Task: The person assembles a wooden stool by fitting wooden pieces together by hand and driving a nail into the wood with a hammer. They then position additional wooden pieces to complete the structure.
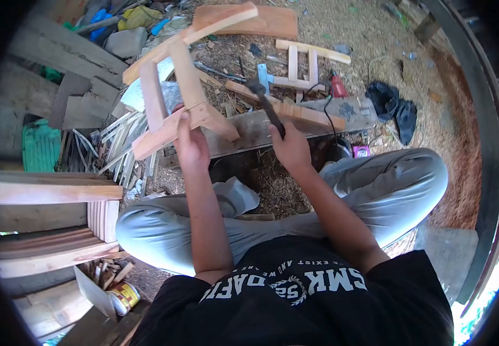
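Observation:
My left hand (191,144) is closed around the lower bar of a pale wooden frame (185,75), thumb on top of the bar. The frame is held up and tilted, two crosspieces joining its long upper rail to the short lower bar. In my right hand (292,150) is a hammer (270,111), gripped by its dark handle, its head raised and pointing away from me. The hammer head stays apart from the frame. Beyond it, a second wooden frame (313,64) lies on the ground, and a wooden bar (313,115) rests across the plank (356,111).
A red tool (337,85) with a black cord and a black cloth (392,106) lie to the right. Thin wood strips (123,137) and a green basket (40,147) are at left. Stacked lumber (53,193) and a can (124,297) stand beside my left knee.

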`<state>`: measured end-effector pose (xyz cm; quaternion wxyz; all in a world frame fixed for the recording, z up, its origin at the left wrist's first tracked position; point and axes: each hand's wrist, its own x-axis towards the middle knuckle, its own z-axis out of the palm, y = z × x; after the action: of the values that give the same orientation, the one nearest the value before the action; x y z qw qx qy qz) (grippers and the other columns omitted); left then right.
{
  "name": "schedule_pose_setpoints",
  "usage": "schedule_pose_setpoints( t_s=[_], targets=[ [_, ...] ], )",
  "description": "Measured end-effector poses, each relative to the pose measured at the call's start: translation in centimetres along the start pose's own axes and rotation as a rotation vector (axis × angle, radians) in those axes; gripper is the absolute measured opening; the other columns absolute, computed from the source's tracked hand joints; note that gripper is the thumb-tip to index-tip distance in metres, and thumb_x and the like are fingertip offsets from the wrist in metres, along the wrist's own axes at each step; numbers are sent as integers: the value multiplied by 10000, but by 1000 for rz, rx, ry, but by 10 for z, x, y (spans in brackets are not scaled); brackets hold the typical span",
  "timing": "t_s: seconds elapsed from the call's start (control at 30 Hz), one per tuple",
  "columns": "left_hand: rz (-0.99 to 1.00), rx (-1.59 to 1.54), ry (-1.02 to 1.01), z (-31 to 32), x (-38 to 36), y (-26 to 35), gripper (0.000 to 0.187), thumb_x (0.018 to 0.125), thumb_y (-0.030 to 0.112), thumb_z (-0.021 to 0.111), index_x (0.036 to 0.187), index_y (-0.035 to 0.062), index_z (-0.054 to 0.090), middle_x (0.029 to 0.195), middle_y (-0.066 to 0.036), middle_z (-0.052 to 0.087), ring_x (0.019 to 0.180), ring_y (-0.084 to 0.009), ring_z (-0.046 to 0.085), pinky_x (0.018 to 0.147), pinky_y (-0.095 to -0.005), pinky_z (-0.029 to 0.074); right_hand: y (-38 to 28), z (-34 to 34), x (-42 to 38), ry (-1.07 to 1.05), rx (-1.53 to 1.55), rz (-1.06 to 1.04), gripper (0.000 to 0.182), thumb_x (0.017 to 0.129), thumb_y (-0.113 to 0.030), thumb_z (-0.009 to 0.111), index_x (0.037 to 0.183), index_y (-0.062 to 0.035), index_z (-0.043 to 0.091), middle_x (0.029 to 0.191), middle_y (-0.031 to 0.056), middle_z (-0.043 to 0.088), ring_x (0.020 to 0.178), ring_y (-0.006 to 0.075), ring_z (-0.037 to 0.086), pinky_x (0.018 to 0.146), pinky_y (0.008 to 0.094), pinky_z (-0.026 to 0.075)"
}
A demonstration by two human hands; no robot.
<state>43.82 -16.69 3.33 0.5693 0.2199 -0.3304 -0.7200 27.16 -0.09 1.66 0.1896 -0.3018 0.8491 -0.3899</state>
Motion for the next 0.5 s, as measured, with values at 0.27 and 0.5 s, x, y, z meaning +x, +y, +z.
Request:
schedule_pose_setpoints(
  t_s=[0.27,0.5],
  targets=[
    [-34,-15,-13,1,-1,7,375,1049,210,580,1377,34,531,1339,-98,622,1267,-219,586,1110,-404,441,70,62,11,-19,-359,-167,324,922,-303,732,1077,-40,623,966,235,663,898,438,675,780,549,535],
    [-43,70,65,9,-7,5,435,1038,283,583,1401,51,526,1336,-103,631,1257,-226,600,1105,-414,457,-48,37,62,-285,518,-728,520,826,-289,855,1230,-32,652,1157,168,626,1098,355,631,918,430,514]
  ],
)
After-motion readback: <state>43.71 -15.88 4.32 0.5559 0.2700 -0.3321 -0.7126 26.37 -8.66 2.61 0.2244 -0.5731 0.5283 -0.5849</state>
